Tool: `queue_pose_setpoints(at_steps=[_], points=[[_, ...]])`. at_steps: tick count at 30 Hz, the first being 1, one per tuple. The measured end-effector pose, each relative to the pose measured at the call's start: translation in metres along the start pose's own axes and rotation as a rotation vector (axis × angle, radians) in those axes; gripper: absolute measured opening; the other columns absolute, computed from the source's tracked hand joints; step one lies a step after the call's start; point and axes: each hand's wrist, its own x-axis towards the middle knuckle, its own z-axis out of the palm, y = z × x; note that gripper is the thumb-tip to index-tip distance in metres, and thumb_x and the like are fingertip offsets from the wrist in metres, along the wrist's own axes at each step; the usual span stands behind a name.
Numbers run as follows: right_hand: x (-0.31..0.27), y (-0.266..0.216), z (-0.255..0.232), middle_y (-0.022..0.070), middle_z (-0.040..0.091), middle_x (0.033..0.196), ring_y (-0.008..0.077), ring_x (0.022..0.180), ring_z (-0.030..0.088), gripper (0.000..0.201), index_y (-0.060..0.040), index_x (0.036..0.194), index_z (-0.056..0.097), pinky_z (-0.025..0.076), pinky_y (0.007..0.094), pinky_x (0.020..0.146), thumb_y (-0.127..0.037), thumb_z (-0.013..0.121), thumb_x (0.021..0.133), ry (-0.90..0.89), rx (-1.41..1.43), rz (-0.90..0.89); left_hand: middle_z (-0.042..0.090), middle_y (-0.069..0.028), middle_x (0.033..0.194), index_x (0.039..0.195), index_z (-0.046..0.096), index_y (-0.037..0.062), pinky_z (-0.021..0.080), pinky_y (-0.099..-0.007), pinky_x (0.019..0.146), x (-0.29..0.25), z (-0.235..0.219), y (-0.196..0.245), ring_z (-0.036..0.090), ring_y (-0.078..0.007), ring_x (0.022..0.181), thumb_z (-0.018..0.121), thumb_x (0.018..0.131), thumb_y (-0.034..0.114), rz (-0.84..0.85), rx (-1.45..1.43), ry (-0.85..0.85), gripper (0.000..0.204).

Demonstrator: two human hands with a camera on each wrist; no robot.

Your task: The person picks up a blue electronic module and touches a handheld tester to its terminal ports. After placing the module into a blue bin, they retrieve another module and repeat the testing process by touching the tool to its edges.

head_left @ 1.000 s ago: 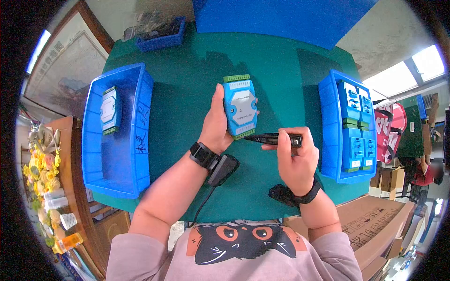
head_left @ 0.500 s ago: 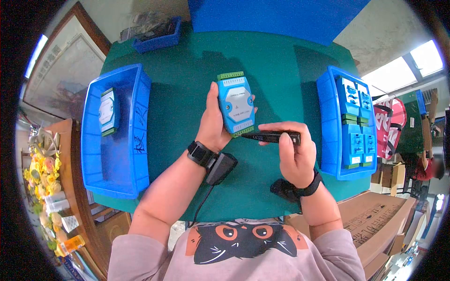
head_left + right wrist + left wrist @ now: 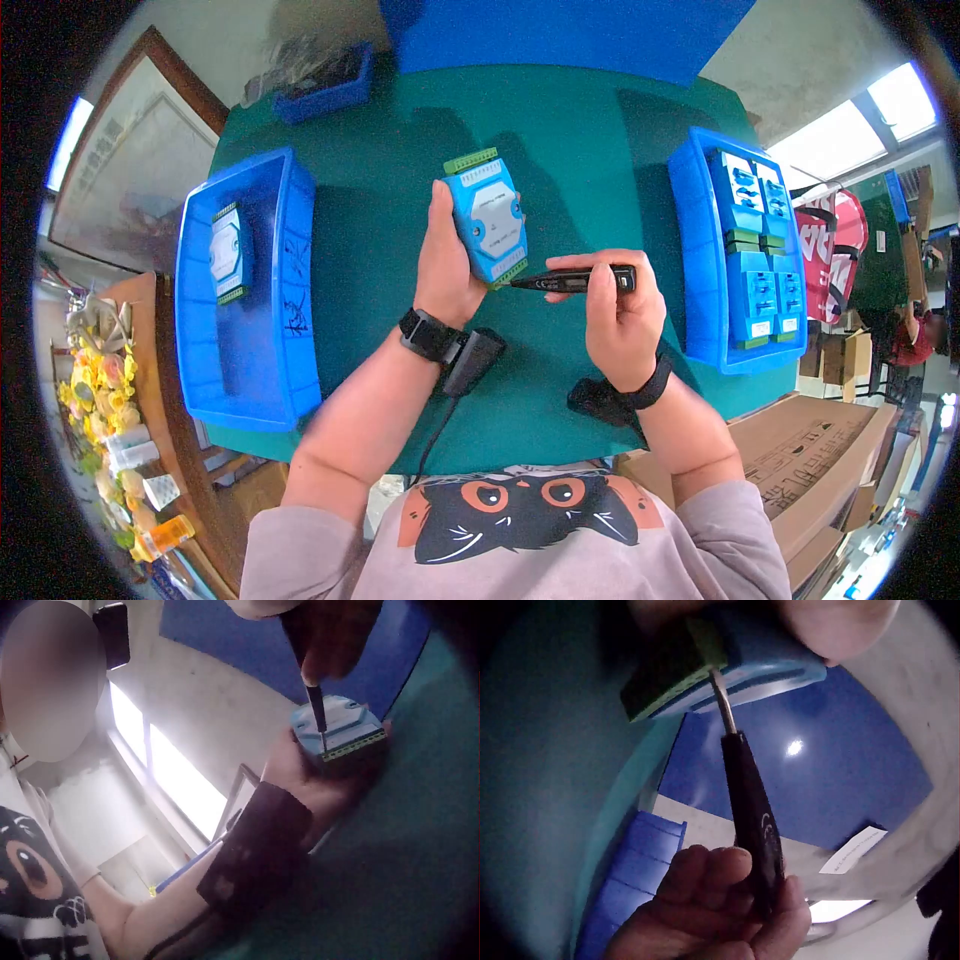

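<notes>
My left hand grips a blue terminal module with a pale label face, thumb along its left edge and fingers behind it. Green terminal blocks run along both ends of the module. In my right hand I hold a slim black screwdriver, pinched between thumb and fingers. Its thin metal shaft meets the near green terminal block in the left wrist view. From the right wrist, the tip stands at one end of the row of terminals.
To the left, a blue bin holds one similar module. Another blue bin on the right contains several modules. A small blue box sits at the back left of the green table. Wrist cameras hang beneath both forearms.
The module has tilted and shifted a little left in the head view, and the screwdriver has moved with it, staying at the near terminal block. Both grips are unchanged.
</notes>
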Motion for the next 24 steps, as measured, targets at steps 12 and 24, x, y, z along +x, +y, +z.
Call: queue_pose_setpoints(at_steps=[12,24], points=[[0.0,0.002,-0.004,0.0175,0.066,0.106,0.0182,0.082,0.069,0.017,0.0037,0.11,0.047,0.056,0.0283,0.071,-0.004,0.048,0.095,-0.101,0.099,-0.068,0.063,-0.0139,0.113,0.126,0.052,0.0067,0.05,-0.044,0.093,-0.001,0.002,0.003,0.062,-0.0285,0.103,0.031,0.096,0.061,-0.007,-0.027,-0.006,0.065],[0.0,0.012,-0.008,0.0116,0.07,0.097,0.0179,0.088,0.07,0.028,-0.0011,0.109,0.051,0.055,0.0279,0.072,-0.013,0.067,0.089,-0.141,-0.067,-0.195,0.064,-0.0147,0.114,0.125,0.053,0.0059,0.05,-0.0437,0.092,0.0,0.001,0.001,0.062,-0.0311,0.103,0.031,0.094,0.064,-0.012,0.029,-0.054,0.069]])
